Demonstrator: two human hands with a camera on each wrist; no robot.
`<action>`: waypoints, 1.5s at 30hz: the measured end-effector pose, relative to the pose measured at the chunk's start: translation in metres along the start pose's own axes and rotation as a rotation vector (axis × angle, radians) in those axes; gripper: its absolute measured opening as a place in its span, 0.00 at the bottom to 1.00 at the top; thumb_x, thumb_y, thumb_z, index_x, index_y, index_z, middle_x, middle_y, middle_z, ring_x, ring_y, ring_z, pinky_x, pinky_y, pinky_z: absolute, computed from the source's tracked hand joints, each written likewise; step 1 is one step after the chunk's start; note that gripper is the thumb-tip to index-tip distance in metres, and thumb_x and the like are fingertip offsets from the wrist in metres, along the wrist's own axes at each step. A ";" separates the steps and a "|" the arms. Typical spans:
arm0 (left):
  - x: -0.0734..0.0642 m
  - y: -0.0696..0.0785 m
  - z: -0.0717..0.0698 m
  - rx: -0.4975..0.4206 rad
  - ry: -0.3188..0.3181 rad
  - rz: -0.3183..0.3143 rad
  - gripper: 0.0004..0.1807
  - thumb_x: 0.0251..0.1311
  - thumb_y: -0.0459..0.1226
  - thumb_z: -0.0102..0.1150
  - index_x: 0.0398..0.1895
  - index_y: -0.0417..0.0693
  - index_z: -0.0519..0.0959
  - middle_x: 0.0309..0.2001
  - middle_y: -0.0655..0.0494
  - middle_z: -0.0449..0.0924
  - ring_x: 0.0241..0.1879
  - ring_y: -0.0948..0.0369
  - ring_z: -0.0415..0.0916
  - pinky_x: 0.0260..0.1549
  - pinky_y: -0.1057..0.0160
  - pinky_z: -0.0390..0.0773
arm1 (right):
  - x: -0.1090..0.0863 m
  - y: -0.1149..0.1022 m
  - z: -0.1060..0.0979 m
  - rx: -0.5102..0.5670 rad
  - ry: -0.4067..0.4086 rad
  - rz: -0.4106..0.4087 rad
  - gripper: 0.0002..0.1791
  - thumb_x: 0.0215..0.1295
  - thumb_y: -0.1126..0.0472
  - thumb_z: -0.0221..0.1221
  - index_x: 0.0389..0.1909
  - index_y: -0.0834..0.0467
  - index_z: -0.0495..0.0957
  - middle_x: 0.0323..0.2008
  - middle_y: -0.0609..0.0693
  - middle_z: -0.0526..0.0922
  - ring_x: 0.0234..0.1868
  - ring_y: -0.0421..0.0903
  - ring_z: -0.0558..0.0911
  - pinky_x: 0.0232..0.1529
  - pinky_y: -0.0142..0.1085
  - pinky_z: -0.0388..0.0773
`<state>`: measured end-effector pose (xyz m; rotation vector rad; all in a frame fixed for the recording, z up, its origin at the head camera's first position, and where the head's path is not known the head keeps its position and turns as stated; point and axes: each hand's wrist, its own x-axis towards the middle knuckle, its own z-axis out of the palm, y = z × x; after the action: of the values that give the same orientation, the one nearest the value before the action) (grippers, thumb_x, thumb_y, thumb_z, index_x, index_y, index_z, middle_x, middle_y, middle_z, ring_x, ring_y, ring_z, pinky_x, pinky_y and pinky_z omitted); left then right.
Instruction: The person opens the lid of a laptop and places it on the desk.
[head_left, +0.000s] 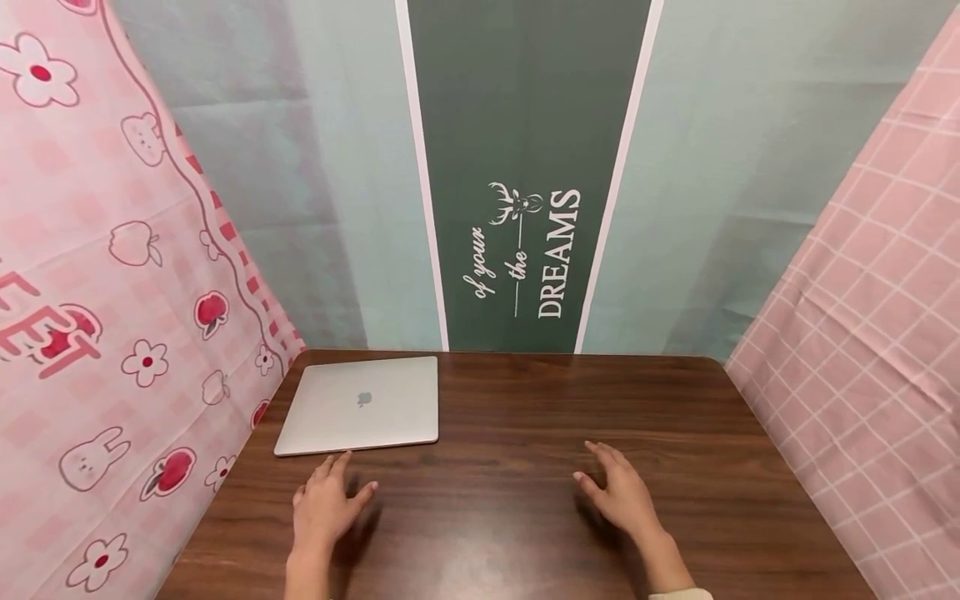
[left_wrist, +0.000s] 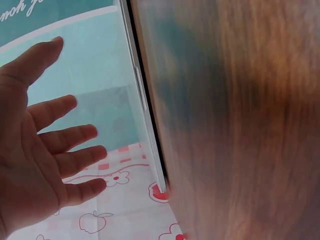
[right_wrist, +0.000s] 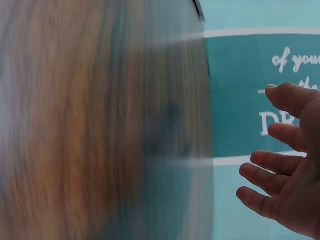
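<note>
A closed silver laptop [head_left: 397, 408] with an apple logo lies flat at the back left of the wooden table. My left hand [head_left: 324, 510] is just in front of its near edge, fingers spread and pointing toward it, holding nothing. In the left wrist view the same hand [left_wrist: 30, 155] shows an empty palm, with the laptop's thin edge [left_wrist: 145, 107] beyond the fingers. Over the right half of the table is my right hand [head_left: 621, 493], apart from the laptop, its fingers loosely extended. The right wrist view shows that hand [right_wrist: 290, 170] with nothing in its grasp.
The brown wooden table [head_left: 510, 467] reaches back to a grey-green curtain [head_left: 525, 108] with white lettering. A pink printed cloth [head_left: 97, 317] hangs along the left side, and a pink checked cloth [head_left: 870, 292] along the right.
</note>
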<state>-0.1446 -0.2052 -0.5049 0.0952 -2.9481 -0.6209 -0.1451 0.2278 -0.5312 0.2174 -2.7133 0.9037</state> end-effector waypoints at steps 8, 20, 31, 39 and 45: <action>0.001 -0.008 -0.001 -0.007 -0.099 -0.032 0.41 0.48 0.53 0.65 0.60 0.35 0.68 0.59 0.27 0.62 0.57 0.32 0.60 0.48 0.27 0.54 | 0.006 -0.011 0.023 -0.138 -0.037 -0.074 0.28 0.53 0.54 0.67 0.54 0.62 0.74 0.54 0.67 0.72 0.52 0.66 0.73 0.44 0.60 0.70; 0.012 -0.031 0.001 -0.011 -0.027 -0.038 0.39 0.48 0.50 0.65 0.58 0.33 0.68 0.56 0.27 0.64 0.53 0.32 0.63 0.43 0.30 0.60 | 0.021 -0.034 0.049 -0.160 -0.097 -0.175 0.27 0.53 0.53 0.66 0.54 0.60 0.75 0.54 0.65 0.73 0.53 0.63 0.72 0.46 0.59 0.69; 0.019 -0.049 0.000 0.000 -0.050 -0.079 0.41 0.51 0.52 0.63 0.61 0.33 0.65 0.59 0.26 0.60 0.54 0.30 0.61 0.42 0.28 0.59 | 0.036 -0.062 0.068 -0.067 -0.164 -0.229 0.30 0.57 0.53 0.64 0.58 0.60 0.71 0.57 0.64 0.71 0.56 0.61 0.71 0.47 0.58 0.69; 0.023 -0.059 -0.005 -0.011 -0.042 -0.115 0.42 0.52 0.53 0.62 0.62 0.34 0.62 0.59 0.25 0.58 0.54 0.29 0.59 0.44 0.28 0.58 | 0.048 -0.078 0.079 -0.023 -0.183 -0.290 0.30 0.58 0.55 0.62 0.60 0.63 0.69 0.57 0.64 0.71 0.56 0.60 0.71 0.49 0.55 0.70; 0.029 -0.068 -0.011 0.010 -0.058 -0.120 0.42 0.52 0.53 0.61 0.62 0.33 0.62 0.60 0.22 0.55 0.55 0.28 0.57 0.44 0.28 0.58 | 0.055 -0.085 0.089 -0.032 -0.206 -0.294 0.30 0.58 0.54 0.62 0.60 0.62 0.69 0.56 0.62 0.71 0.55 0.59 0.72 0.49 0.53 0.71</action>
<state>-0.1692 -0.2744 -0.5189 0.2612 -3.0187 -0.6349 -0.1965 0.1035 -0.5355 0.7184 -2.7732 0.7894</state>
